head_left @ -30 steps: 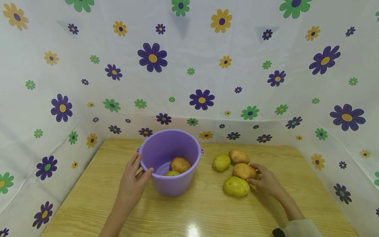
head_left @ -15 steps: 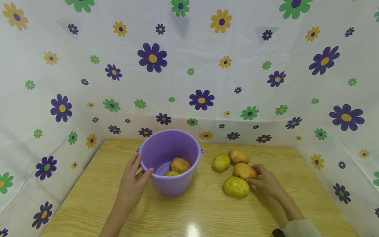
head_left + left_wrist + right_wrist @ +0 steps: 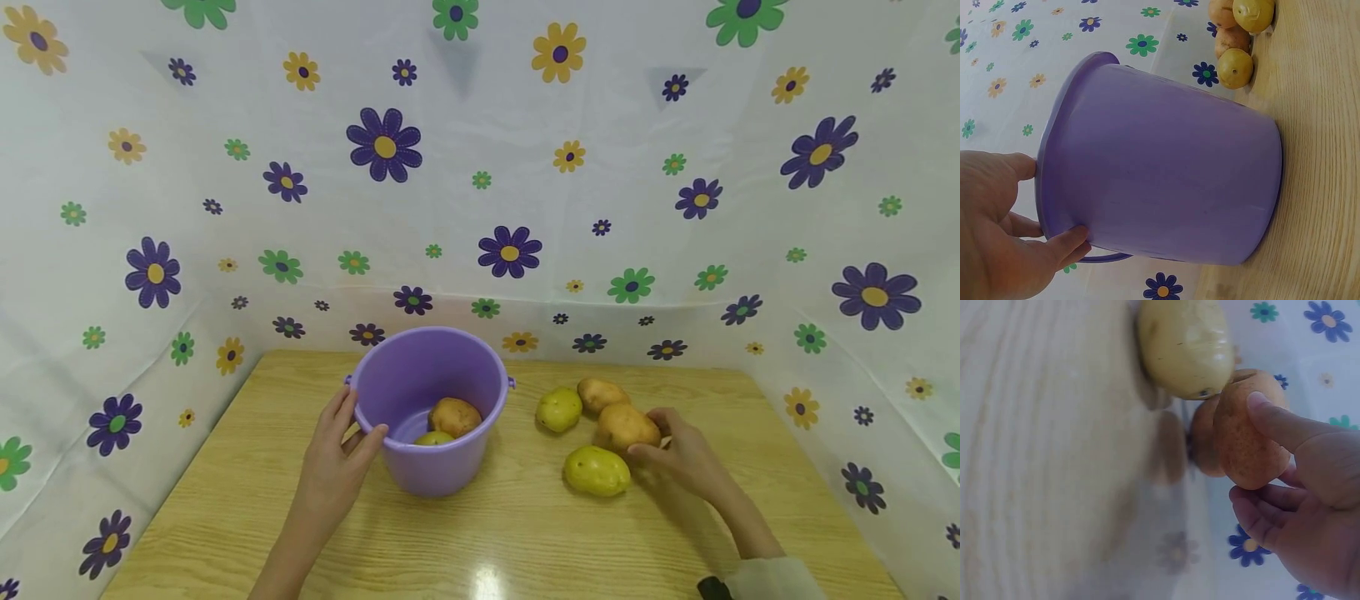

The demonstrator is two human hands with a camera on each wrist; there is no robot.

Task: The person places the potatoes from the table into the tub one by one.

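Observation:
My right hand point(image 3: 692, 457) pinches a brown potato point(image 3: 627, 427) between thumb and fingers. In the right wrist view this potato point(image 3: 1249, 440) is clear of the table, with another brown potato point(image 3: 1205, 440) partly hidden behind it. That second one lies at the back of the group in the head view, beside a round yellow-green potato point(image 3: 558, 409). Nearer the front lies a longer yellow-green potato point(image 3: 597, 471). My left hand point(image 3: 335, 458) holds the rim of a purple bucket point(image 3: 438, 471) at its left side. Inside the bucket are a brown potato point(image 3: 454, 417) and a partly hidden yellow-green one point(image 3: 434, 437).
The bucket stands upright on a light wooden table point(image 3: 450, 550). White cloth with a flower print point(image 3: 480, 200) encloses the table at the back and both sides. In the left wrist view the bucket's thin handle point(image 3: 1107, 257) hangs below the rim.
The brown potato in my right hand has risen off the table and shifted slightly right, away from the longer yellow-green potato. My left hand and the bucket have stayed put.

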